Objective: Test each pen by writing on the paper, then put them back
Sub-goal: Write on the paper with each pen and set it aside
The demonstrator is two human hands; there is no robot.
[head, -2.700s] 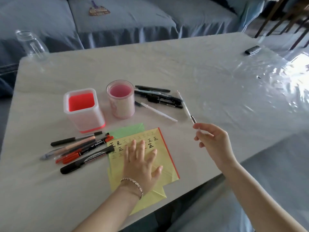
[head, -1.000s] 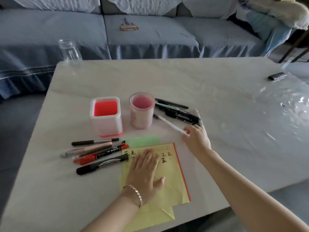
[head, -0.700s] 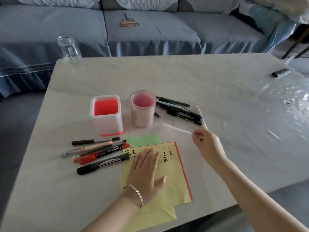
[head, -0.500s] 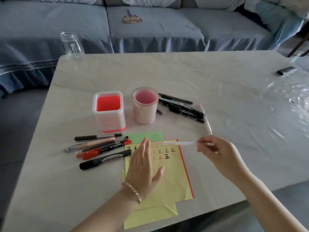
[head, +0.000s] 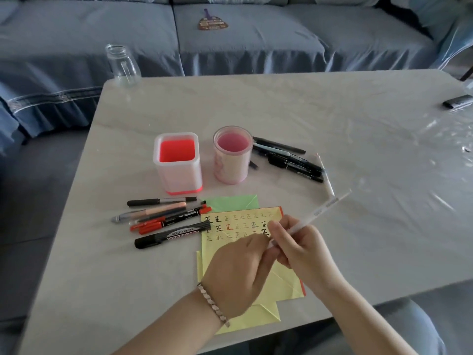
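My right hand (head: 302, 248) grips a thin white pen (head: 323, 210) that slants up to the right over the yellow paper (head: 230, 233). My left hand (head: 236, 271) has come up off the paper and pinches the pen's lower end, probably its cap. Rows of written characters cover the paper's top part. A group of pens and markers (head: 163, 217) lies left of the paper. More black pens (head: 289, 160) and another white pen (head: 326, 179) lie right of the round pink cup (head: 231, 156). A square red holder (head: 178, 162) stands beside the cup.
A green sheet (head: 230, 202) peeks out behind the yellow paper. A clear glass jar (head: 122, 65) stands at the table's far left corner, a small dark object (head: 458, 101) at the far right edge. A blue sofa runs behind the table.
My right hand picked a white pen from the table and carried it over the paper. My left hand lifted from the paper and met the pen's lower end.
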